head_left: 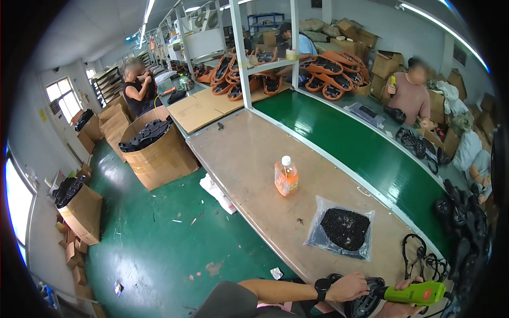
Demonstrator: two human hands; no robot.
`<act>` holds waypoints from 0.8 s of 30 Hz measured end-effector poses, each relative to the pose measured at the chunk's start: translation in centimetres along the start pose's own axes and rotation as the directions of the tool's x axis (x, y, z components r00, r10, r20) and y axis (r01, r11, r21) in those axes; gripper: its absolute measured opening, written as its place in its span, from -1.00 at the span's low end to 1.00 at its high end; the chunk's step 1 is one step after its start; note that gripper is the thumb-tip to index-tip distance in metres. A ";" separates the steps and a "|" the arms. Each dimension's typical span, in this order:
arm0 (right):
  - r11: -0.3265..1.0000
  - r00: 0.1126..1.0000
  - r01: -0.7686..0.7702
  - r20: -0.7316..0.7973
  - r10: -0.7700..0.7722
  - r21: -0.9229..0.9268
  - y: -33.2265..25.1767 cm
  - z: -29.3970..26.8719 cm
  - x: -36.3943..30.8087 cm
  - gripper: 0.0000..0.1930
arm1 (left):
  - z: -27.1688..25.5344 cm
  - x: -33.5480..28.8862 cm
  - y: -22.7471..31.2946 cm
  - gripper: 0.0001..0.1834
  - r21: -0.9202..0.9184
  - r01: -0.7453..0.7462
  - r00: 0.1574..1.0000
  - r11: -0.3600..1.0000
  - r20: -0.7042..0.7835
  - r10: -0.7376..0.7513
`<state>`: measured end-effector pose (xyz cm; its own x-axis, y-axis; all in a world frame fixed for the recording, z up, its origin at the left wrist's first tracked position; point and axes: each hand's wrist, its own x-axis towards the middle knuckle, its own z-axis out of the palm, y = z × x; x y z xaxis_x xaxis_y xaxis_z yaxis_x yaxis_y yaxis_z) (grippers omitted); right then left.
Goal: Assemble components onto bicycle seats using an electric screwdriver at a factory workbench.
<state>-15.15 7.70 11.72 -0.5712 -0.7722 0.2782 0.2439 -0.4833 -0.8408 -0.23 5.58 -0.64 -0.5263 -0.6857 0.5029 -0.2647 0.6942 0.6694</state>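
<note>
My right hand [398, 308] is wrapped round a green electric screwdriver [416, 293], whose dark tip points left at a black moulded part [367, 306] at the table's near edge. A dark watch is on the wrist of my left hand [347, 288]. Its fingers are pinched together over the black part, close to the tip; whatever sits between them is too small to make out. Just beyond my hands, a clear plastic bag [313, 237] lies flat with a heap of small black pieces [345, 229] on it. Black straps or cables [416, 254] curl beside the screwdriver.
An orange bottle [286, 177] stands mid-table. Beyond the metal rail runs a green conveyor belt [339, 130]. Black parts [464, 228] are piled at the right. Orange-and-black parts [331, 71] are stacked at the back. A large carton [161, 159] stands left. Several people work nearby.
</note>
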 end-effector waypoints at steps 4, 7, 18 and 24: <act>0.958 0.995 -0.093 0.007 0.095 0.272 0.2 -1.8 -0.6 0.01 | -0.7 0.1 0.7 -0.72 -0.093 0.015 1.000 0.996 0.004 -0.015; 0.962 0.993 -0.106 0.068 0.092 0.252 -1.0 -2.8 -0.5 0.04 | -2.0 -0.2 0.8 -0.65 -0.070 0.007 0.998 0.997 -0.060 -0.011; 0.876 0.943 -0.141 0.333 -0.024 0.461 -1.1 -7.2 0.4 0.01 | -51.6 -9.3 -6.7 -0.21 -0.255 0.437 0.006 0.862 -0.958 -0.286; 0.812 0.940 -0.190 0.341 -0.012 0.552 -0.7 -7.1 -0.2 0.05 | -43.4 -8.4 -8.8 -0.74 -0.007 0.480 0.446 0.877 -0.859 -0.250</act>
<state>-20.72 11.12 8.95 -0.2721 -0.8609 0.4299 0.7392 -0.4731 -0.4794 41.61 -4.30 12.96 0.5262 -0.6678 0.5265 -0.4794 0.2784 0.8323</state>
